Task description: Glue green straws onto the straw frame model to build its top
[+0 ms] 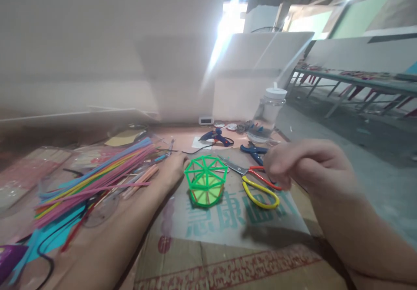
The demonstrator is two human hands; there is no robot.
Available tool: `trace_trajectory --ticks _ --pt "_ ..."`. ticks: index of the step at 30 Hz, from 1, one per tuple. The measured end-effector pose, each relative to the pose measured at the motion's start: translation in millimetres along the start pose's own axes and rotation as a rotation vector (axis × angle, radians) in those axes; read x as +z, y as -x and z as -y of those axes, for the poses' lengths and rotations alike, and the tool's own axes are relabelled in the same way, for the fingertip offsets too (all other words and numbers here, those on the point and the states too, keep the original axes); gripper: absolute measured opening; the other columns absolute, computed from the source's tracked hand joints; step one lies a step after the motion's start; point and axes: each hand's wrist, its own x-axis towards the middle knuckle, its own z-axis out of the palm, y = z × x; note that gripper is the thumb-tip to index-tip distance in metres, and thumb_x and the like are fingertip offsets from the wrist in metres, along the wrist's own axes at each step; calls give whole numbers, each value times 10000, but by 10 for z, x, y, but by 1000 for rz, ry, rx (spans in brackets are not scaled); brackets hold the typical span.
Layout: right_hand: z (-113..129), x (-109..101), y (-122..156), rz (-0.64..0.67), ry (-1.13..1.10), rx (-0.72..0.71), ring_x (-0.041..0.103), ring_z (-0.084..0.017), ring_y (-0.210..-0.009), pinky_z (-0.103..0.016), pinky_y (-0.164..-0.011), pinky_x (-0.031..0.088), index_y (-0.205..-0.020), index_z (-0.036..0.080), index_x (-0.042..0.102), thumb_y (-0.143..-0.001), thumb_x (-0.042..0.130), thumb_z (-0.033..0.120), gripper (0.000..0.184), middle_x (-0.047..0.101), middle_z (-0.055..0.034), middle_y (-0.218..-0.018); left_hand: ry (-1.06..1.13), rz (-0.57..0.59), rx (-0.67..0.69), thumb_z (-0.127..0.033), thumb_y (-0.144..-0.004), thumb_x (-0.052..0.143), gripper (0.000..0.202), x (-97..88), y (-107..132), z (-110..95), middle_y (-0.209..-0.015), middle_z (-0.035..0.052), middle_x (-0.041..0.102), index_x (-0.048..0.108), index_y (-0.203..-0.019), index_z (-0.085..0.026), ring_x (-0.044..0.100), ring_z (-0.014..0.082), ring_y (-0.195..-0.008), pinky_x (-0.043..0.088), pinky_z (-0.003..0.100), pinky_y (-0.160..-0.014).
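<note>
A green straw frame shaped like a small drum [206,180] stands on printed cardboard [228,225] in the middle. My left hand [172,168] lies flat on the floor just left of it, fingertips touching its rim, holding nothing. My right hand [299,164] hovers to the right above scissors with red and yellow handles [257,183], fingers curled loosely; motion blur hides whether anything is in them.
A bundle of coloured straws [94,179] lies at the left. Behind are a blue glue gun [216,137], blue pliers [254,150] and a clear plastic jar with a white lid [270,109]. White boards stand at the back; a long bench [358,81] at far right.
</note>
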Motion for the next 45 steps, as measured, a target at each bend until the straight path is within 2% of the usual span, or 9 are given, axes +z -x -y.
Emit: trace_trajectory --ticks 3,8,15,21,25,28,31,39,45 --pt "-101 -13 -69 17 -94 75 570 -104 -529 -232 -474 441 -1019 243 776 -1009 606 386 222 649 16 -633 13 -53 -44 -359 -984 636 368 -60 -28 31 -1299 112 629 603 -1298 -171 656 245 -1095 583 462 -918" --pt "-58 87 -103 -55 278 -14 661 -133 -665 -255 -623 544 -969 252 769 -979 633 239 137 728 -1 -753 101 -232 -4 -357 -977 561 278 -509 144 -33 -1008 105 753 738 -977 -142 690 261 -960 546 392 -871" --pt "-153 513 -257 -16 709 -326 609 -288 -1263 -486 -1049 498 -1256 200 678 -975 621 219 287 653 -164 -1359 344 -295 302 -362 -930 628 180 -892 762 -663 -883 1 761 745 -958 -228 677 174 -784 509 278 -735" --pt "-230 699 -290 -3 791 -436 656 -197 -769 -343 -720 510 -1036 144 732 -1037 501 191 235 746 -75 -818 416 -277 415 -293 -942 634 108 -913 1007 -910 -861 -20 733 718 -965 -230 642 139 -749 492 248 -697" --pt "-264 514 -226 4 731 -307 650 -182 -772 -317 -719 472 -1012 164 751 -1007 546 156 206 756 -57 -822 250 -220 366 -343 -965 577 194 -1044 979 -734 -987 12 756 725 -1039 -243 675 191 -883 507 299 -775" --pt "-332 354 -156 -63 709 -187 649 -169 -737 -310 -724 466 -1014 203 763 -968 609 152 168 773 -28 -820 86 -312 227 -366 -971 519 273 -1132 924 -541 -1103 45 765 728 -1093 -240 685 251 -1004 508 371 -867" --pt "-384 329 -106 -75 649 -116 654 -159 -702 -300 -703 477 -1030 209 765 -958 620 154 171 777 -17 -804 129 -353 215 -390 -972 523 281 -1095 868 -469 -1076 39 778 747 -1071 -251 699 249 -978 523 375 -846" --pt "-265 603 -62 31 523 -61 673 -145 -705 -267 -675 491 -1029 179 774 -981 596 190 185 793 -34 -824 116 -467 570 -308 -955 685 158 -706 905 -757 -990 28 701 722 -1096 -246 639 187 -931 503 332 -839" --pt "-198 669 -41 98 499 -13 675 -144 -718 -256 -647 479 -1053 169 774 -977 604 182 186 813 -33 -903 58 -553 660 -239 -965 667 56 -660 946 -783 -930 33 662 688 -989 -193 598 184 -890 469 333 -800"
